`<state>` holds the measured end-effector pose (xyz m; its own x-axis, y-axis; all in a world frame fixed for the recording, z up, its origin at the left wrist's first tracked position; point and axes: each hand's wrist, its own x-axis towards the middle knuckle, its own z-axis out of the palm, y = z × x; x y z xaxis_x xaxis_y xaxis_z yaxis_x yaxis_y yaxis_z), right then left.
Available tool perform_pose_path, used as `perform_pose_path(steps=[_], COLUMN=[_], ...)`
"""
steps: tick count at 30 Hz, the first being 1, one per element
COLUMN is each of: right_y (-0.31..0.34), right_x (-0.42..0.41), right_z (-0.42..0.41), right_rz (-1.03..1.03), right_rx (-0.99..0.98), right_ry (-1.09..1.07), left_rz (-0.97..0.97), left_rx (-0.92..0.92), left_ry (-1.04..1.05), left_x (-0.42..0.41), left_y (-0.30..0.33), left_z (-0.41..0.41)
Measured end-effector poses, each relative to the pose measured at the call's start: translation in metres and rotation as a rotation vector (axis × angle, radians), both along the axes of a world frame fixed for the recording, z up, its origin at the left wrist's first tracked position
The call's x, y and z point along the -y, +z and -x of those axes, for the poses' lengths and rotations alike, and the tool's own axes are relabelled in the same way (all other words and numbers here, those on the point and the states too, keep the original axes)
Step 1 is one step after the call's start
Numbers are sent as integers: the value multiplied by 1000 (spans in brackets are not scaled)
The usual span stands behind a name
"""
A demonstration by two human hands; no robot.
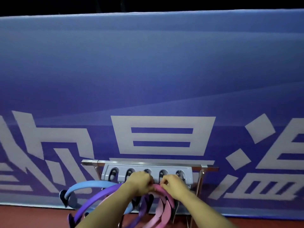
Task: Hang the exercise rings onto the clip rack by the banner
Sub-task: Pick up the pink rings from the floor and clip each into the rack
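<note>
Below the banner (148,71), both hands pinch the pink ring (158,188) at the rack (148,171) — left hand (139,182), right hand (175,185). Likely step: seating it under a clip; next, press home. Blue ring (87,185) and purple ring (98,197) crowd the left — they could snag.

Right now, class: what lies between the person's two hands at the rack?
In the head view, the top of the pink ring spans the gap between the left hand and right hand; both pinch it below the clip rack.
</note>
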<state>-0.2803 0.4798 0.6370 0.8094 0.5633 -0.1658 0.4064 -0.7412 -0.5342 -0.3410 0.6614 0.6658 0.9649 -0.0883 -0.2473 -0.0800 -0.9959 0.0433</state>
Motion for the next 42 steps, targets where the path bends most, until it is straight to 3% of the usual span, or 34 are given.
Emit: perform_pose_path(steps=[4, 10, 24, 27, 31, 34, 42], right_y=[-4, -1, 9, 15, 21, 29, 39], right_x=[-10, -22, -14, -15, -16, -15, 5], right_z=[-2, -6, -5, -7, -8, 0, 31], right_rz=[74, 201, 129, -15, -279, -350, -470], right_rx=[83, 114, 21, 5, -70, -71, -91], right_ry=[-18, 17, 21, -81, -202, -254, -368], left_rz=[145, 201, 232, 433, 893, 1167, 1396], left_rx=[11, -43, -91, -24, 159, 243, 274], left_ry=[68, 103, 99, 221, 418, 487, 387], left_x=[-7, -6, -6, -9, -11, -9, 17], left_y=[-4, -4, -3, -1, 6, 12, -1], left_z=[-5, -12, -9, -10, -11, -9, -4])
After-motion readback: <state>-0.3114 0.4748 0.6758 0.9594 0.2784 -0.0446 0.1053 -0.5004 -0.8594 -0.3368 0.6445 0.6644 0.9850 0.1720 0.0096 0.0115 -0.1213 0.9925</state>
